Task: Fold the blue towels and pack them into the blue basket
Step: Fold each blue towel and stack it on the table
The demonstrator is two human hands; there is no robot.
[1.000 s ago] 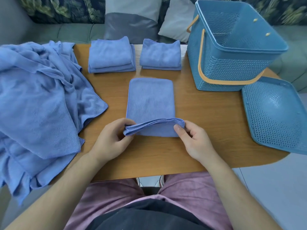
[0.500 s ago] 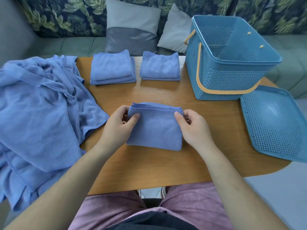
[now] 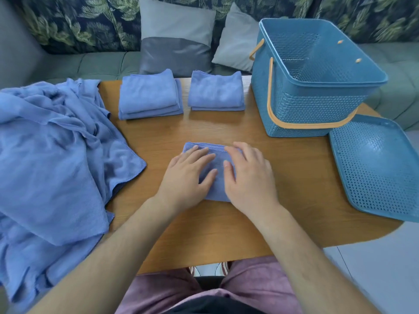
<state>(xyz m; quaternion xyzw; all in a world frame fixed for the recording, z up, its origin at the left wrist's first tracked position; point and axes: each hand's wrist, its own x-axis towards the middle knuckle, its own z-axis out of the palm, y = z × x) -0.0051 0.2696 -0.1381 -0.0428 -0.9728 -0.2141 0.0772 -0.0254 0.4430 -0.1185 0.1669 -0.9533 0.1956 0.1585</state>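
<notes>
A heap of unfolded towels (image 3: 52, 155) is seen draped over the tabletop's (image 3: 283, 177) left edge. One folded stack (image 3: 149, 96) and a second folded stack (image 3: 216, 92) are set side by side along the far edge. Toward the near edge, about midway across, a small folded towel (image 3: 217, 189) is held flat under both palms. The left hand (image 3: 188, 175) is spread over its left half and the right hand (image 3: 247, 177) over its right half, with fingers straight and nothing pinched. Only the far hem, the left far corner and a strip between the thumbs are left uncovered.

The cloth is judged soft, light and limp — unlikely to slip, but apt to fall open if lifted by one corner. It would best be taken by both side edges, with fingers slid beneath and thumbs on top.

The blue basket (image 3: 313, 105) is stood open at the far right corner, well apart from the hands, and no towel is visible inside it. Its lid (image 3: 381, 164) is laid flat over the right edge.
</notes>
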